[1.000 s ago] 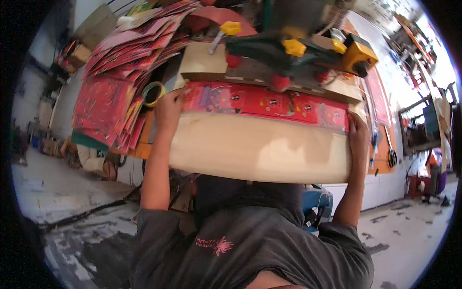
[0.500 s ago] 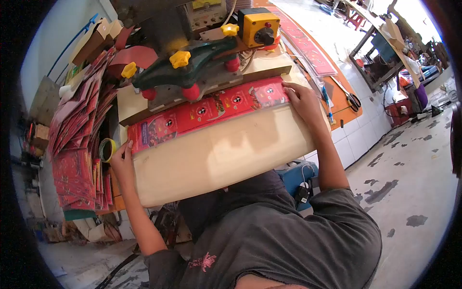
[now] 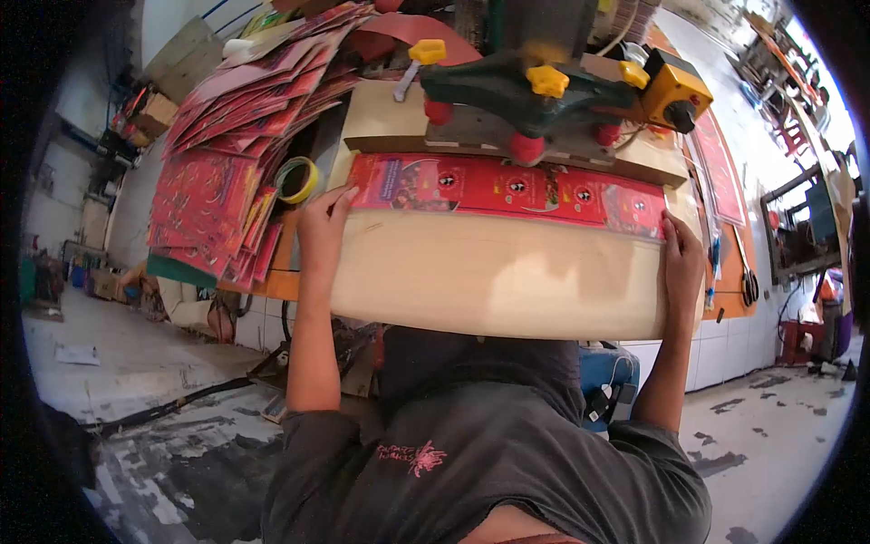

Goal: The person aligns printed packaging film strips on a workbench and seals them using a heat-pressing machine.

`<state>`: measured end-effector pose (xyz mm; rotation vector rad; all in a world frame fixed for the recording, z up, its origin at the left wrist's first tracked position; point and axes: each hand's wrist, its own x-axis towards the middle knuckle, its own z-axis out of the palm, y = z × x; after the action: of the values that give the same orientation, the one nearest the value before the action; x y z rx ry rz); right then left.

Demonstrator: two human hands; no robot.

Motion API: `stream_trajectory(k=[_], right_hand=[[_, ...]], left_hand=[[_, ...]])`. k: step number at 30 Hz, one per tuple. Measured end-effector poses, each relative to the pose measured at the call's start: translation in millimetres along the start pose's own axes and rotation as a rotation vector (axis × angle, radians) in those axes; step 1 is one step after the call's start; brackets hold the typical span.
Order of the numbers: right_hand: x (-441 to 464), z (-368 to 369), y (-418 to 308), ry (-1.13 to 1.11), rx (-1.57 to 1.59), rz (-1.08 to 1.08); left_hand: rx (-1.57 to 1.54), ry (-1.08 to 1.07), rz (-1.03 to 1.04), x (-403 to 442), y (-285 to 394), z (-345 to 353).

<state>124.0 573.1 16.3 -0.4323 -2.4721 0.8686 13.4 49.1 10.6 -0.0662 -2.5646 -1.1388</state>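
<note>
A long red printed plastic strip (image 3: 521,192) with food pictures lies across the pale board (image 3: 507,254), along the front of a sealing press (image 3: 526,95). My left hand (image 3: 322,231) is closed at the strip's left end, thumb and forefinger on its corner. At the opposite end, my right hand (image 3: 684,258) pinches the lower right corner. The strip's far edge lies close to the brown ledge (image 3: 507,156) under the press. Yellow knobs and red feet stand out on the press's dark green frame.
Left of the board is a tall, leaning stack of red printed pouches (image 3: 213,199). A roll of yellow tape (image 3: 297,179) stands beside my left hand. A yellow control box (image 3: 675,89) sits at the right, with scissors (image 3: 749,283) on the orange table edge (image 3: 736,310).
My view has turned left, so the board and press now sit further right and more level. Both hands stay at the strip's ends; the right one now grips nearer the lower corner.
</note>
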Motion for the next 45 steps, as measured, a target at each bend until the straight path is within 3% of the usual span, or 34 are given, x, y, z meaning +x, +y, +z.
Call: stream_trajectory(k=[10, 17, 45], right_hand=[[-5.1, -1.7, -6.1, 0.088, -0.033, -0.022], [-3.0, -3.0, -5.0, 0.048, -0.038, 0.028], [-3.6, -2.8, 1.1, 0.053, -0.003, 0.041]], left_hand=[[0.043, -0.016, 0.02, -2.9, 13.6, -1.8], [0.001, -0.036, -0.072, -1.8, 12.1, 0.8], [0.038, -0.058, -0.031, -4.1, 13.4, -0.5]])
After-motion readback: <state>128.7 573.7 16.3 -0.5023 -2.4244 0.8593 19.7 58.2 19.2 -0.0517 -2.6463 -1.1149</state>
